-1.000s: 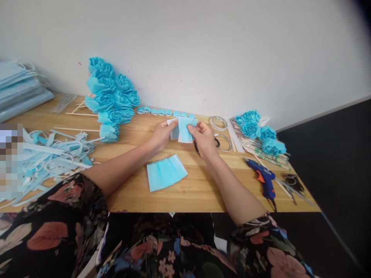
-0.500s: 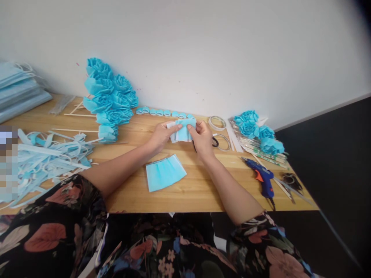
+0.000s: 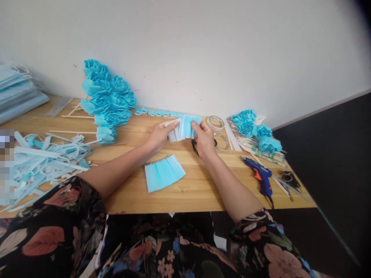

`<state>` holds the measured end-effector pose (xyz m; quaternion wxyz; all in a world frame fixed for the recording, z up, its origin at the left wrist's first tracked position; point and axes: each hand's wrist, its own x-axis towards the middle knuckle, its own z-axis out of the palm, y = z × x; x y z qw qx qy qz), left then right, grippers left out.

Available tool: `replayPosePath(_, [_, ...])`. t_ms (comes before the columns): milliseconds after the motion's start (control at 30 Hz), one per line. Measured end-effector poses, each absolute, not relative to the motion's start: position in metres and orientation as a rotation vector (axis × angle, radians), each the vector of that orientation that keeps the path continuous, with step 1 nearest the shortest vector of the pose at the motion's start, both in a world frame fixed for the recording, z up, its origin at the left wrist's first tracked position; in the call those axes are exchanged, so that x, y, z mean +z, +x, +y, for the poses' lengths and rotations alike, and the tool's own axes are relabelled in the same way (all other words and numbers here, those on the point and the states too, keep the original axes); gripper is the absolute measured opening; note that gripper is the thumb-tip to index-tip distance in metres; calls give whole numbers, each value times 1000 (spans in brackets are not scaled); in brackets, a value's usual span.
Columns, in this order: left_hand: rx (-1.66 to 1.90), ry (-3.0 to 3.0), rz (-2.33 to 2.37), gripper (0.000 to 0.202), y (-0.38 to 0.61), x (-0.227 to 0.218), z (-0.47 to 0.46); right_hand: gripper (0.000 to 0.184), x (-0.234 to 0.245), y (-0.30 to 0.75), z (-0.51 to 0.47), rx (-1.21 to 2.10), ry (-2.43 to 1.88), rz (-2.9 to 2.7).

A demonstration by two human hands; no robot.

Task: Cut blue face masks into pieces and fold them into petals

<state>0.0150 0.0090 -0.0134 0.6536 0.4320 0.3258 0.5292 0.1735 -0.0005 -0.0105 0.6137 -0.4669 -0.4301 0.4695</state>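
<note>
Between thumb and fingers my left hand (image 3: 160,136) pinches a whitish piece of mask fabric (image 3: 176,135). My right hand (image 3: 205,135) grips a blue piece of mask fabric (image 3: 188,124), which overlaps the whitish one. Both are held above the back of the table, and whether the pieces are joined is hidden. Black scissors handles (image 3: 194,146) show partly under my right hand. Closer to me, a cut blue mask piece (image 3: 164,173) with pleats lies flat on the wood. Behind my hands runs a row of small blue rolled loops (image 3: 158,113).
Blue fabric roses (image 3: 108,96) on sticks lean at the back left, above a heap of cut strips (image 3: 52,154). Stacked masks (image 3: 20,92) lie far left. Tape rolls (image 3: 215,122), more blue roses (image 3: 246,121) and a blue glue gun (image 3: 261,175) lie right.
The blue piece has moved right with my right hand, spreading apart from the whitish piece in my left. The view has shifted slightly.
</note>
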Motion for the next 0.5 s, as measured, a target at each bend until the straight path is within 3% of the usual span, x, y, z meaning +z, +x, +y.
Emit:
replayPosePath(267, [1257,869,823,39,13,-15,12,36,8,187,2,1019,-986,-979])
replayPosePath(500, [1150,883,694,29,18,-16,12,55,-1,163,-15,972,-1095,-1437])
